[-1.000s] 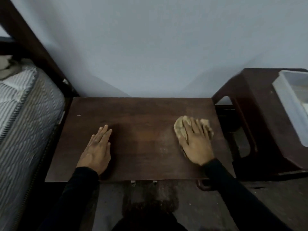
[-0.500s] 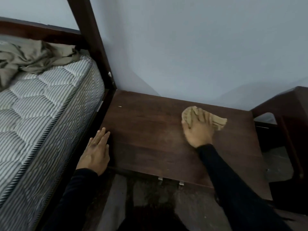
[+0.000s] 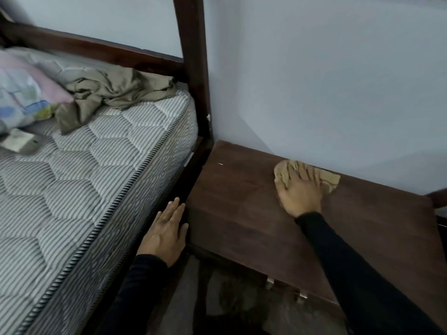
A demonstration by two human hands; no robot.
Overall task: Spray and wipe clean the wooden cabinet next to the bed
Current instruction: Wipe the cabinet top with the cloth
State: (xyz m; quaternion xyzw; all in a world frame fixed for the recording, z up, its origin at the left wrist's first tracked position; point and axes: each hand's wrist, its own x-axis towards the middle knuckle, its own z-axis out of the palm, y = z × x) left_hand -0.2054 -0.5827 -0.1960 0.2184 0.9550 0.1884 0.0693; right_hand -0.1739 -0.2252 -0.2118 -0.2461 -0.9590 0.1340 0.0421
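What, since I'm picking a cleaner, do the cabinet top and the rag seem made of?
Cabinet top: dark brown wood or veneer, faint grain, smooth low-sheen finish. Rag: soft tan cloth, perhaps cotton; it bunches in folds under the right hand.

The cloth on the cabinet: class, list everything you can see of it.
The cloth is a tan, crumpled rag of soft, creased fabric, bunched into a loose wad. It lies on the dark wooden cabinet top, toward its back edge, close to the pale wall. The right hand presses flat on it with fingers spread, covering its middle; folds stick out to the left and right.
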